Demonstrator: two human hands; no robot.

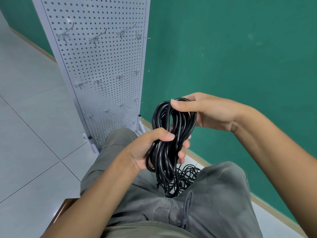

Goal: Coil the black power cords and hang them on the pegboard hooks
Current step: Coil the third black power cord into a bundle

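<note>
A: Where is the cord bundle [169,134] and how does it lie?

B: It is held in the air above the person's lap, in front of the green wall [240,48]. It is a long, narrow coil of many black loops — its long axis runs nearly upright in the view, the top end leaning slightly toward the right hand.

A: The hands?

B: The left hand [151,146] grips the coil's middle and lower part: thumb pressed over the front of the strands, fingers curled round the back, their tips showing on the right side. The right hand [202,111] pinches the top loop, thumb laid across the front and the other fingers behind. Both are closed on the bundle.

A: Does anything hang below?

B: The lower loops dangle past the left hand, between the knees. Below them a loose tangle of cord [185,176] lies on the tiled floor [34,134], close to the base of the wall. Whether it joins the coil I cannot tell.

A: And the pegboard [103,66]?

B: White, upright on the floor beyond the left knee. Its metal hooks [96,39] — three rows or so — carry nothing. The coil is well apart from it.
</note>
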